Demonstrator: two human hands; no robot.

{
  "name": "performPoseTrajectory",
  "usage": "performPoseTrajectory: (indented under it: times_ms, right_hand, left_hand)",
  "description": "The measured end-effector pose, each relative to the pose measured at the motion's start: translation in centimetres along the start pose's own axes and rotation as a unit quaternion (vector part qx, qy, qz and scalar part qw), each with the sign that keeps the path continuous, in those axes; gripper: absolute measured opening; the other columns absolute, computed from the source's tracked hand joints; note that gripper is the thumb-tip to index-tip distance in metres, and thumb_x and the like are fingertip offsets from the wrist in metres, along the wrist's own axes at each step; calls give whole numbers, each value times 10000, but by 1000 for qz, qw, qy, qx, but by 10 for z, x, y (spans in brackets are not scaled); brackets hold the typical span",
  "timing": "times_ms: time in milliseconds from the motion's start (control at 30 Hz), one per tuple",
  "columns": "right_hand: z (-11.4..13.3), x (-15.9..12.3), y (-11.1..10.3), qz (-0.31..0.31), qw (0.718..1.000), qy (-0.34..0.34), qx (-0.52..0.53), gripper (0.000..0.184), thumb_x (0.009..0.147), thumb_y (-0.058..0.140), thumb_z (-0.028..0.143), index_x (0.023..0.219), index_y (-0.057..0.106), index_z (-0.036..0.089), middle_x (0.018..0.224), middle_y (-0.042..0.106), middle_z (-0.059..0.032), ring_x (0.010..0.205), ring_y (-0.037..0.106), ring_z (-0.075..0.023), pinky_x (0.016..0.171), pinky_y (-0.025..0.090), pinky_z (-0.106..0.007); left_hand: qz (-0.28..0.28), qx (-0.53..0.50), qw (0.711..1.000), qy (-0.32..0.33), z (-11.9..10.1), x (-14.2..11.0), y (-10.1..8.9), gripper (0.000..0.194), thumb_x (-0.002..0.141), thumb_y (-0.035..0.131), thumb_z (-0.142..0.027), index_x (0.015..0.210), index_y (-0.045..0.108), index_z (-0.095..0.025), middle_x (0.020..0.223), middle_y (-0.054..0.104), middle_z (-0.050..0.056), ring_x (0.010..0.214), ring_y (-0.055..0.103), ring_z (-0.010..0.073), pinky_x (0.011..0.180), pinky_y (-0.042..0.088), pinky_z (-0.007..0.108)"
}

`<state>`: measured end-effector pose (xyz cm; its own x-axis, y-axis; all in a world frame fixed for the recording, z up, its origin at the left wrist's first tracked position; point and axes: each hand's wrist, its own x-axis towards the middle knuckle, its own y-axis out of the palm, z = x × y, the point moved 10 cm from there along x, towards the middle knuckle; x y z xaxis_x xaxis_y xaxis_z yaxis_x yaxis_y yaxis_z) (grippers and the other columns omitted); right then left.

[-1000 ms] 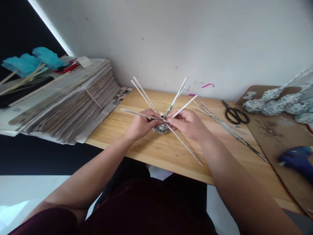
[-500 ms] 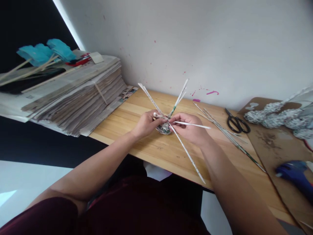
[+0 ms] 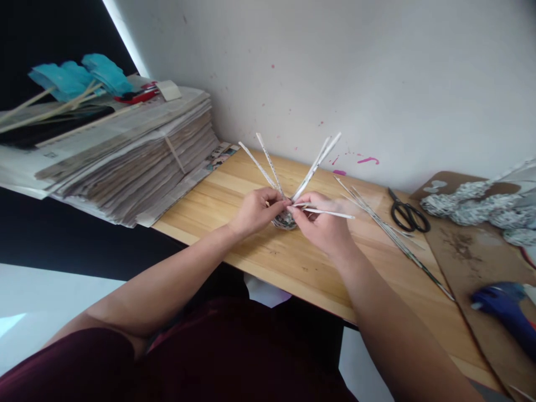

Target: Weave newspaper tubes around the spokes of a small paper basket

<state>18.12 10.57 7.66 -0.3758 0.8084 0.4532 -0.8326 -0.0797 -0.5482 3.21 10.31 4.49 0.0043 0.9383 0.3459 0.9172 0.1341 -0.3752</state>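
Swung away from the near edge is the long rod that slanted towards the lap a moment ago, and the far-left rods now stand fanned apart. At the middle of it all, a small, round piece woven from printed white paper (image 3: 285,221) sits at the bench (image 3: 268,257), between the two hands. The left hand (image 3: 260,212) has its grip closed, thumb and fingers pinching the top of the piece where the rods meet — which strand lies beneath, I can't tell. The right hand (image 3: 324,224) pinches a slim white paper rod (image 3: 335,213) that points out to the right. More white paper rods (image 3: 317,167) rise beyond the fingers. To the right lies a loose bundle of thin paper rods (image 3: 389,230), then black-handled scissors (image 3: 401,205), and a blue glue gun (image 3: 502,301) on brown cardboard (image 3: 464,268). A tall stack of newspapers (image 3: 138,167) stands well off to the left — turquoise bunches on pale sticks (image 3: 106,75) resting on top.
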Motion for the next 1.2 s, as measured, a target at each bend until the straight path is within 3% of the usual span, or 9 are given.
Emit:
performPoseTrajectory:
  times_ms: [100,367,567,700,767,867,1000,1100,1200]
  right_hand:
    - [-2,1,-2,-8,1000,9,-14,114,906,661,317,843,650,222,761,719,-27,637,617,-157,641,466,-307]
    - [-22,3,3,0,990,86,109,179,905,647,380,819,627,224,686,680,-6,589,588,-154,557,435,-286]
    - [-34,2,3,-14,989,114,98,175,897,671,375,854,704,209,739,746,-41,663,670,-187,637,501,-321]
    - [-38,3,5,35,985,141,92,192,869,737,388,849,764,199,794,794,-60,699,716,-198,671,529,-330]
    - [-32,3,4,72,988,121,64,122,861,755,333,859,780,213,803,799,-45,685,707,-184,655,515,-315]
    - [-10,3,-1,89,995,33,-28,67,881,728,250,829,768,237,794,791,-21,672,682,-169,627,473,-297]
    - [13,-2,-7,33,994,-55,-84,133,921,699,261,800,752,244,782,788,-28,674,692,-179,629,481,-309]
    - [19,-5,-10,-18,996,-69,-50,103,934,716,316,879,783,261,881,820,-32,753,741,-200,697,546,-337]
    - [23,-7,-7,-31,995,-85,-37,104,952,703,316,949,804,292,974,833,-23,856,768,-218,796,584,-377]
  left_hand:
    - [9,-7,1000,-7,-2,1,0,289,906,687,-376,726,694,-150,724,692,34,675,606,127,607,455,234]
    - [77,-64,994,-50,-2,1,4,368,911,679,-466,738,718,-143,644,660,11,585,550,103,564,434,227]
    - [58,-59,996,-30,0,0,2,261,845,743,-394,798,769,-138,716,735,48,594,591,114,542,451,224]
    - [31,-25,999,-22,-1,0,0,263,864,703,-379,758,750,-144,693,717,33,560,538,93,498,392,205]
    - [15,0,1000,-27,-2,0,-1,283,883,673,-380,737,731,-145,672,697,26,544,509,89,488,366,209]
    - [-9,39,998,-42,-3,-1,-3,284,890,645,-360,708,701,-149,632,659,13,536,496,96,500,367,222]
    - [-51,76,996,-24,-12,-4,-8,232,852,656,-313,674,666,-164,598,610,-8,554,500,103,528,373,225]
    - [-61,89,994,-11,-16,-7,-7,206,838,662,-291,672,664,-169,583,589,-19,549,483,98,530,356,224]
    - [-53,80,995,-16,-14,-9,-3,154,816,679,-284,716,688,-168,568,566,-37,540,463,91,523,343,217]
